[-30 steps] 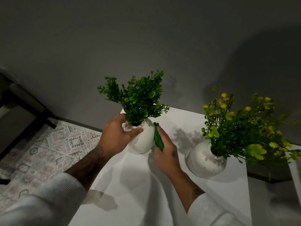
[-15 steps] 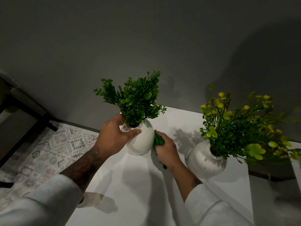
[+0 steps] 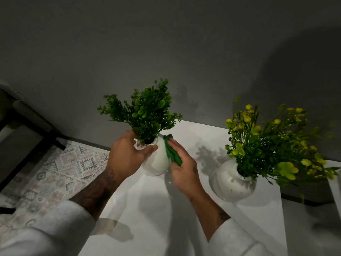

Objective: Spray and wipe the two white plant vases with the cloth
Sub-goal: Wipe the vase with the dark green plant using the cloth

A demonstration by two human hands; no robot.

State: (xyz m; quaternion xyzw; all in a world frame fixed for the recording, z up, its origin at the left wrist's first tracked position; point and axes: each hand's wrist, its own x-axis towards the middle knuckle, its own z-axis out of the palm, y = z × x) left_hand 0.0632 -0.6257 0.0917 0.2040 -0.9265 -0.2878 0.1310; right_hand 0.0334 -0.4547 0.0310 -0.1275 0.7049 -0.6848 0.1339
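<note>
A white round vase [image 3: 156, 161] with a dark green plant [image 3: 145, 113] stands on the white table [image 3: 147, 209]. My left hand [image 3: 127, 156] grips its neck, thumb across the front. My right hand [image 3: 181, 165] presses a green cloth [image 3: 172, 154] against the vase's right side, fingers laid along the cloth. A second white vase [image 3: 230, 183] with a yellow-flowered plant [image 3: 267, 141] stands to the right, untouched. No spray bottle is in view.
A grey wall [image 3: 166, 52] rises right behind the table. To the left, below the table edge, lies a patterned rug [image 3: 55, 174] with dark furniture legs [image 3: 27, 130]. A dark ledge [image 3: 310, 194] shows at the far right.
My right hand slid down the vase's right side with the cloth, then came back up toward the neck. My left hand kept its grip on the vase's neck.
</note>
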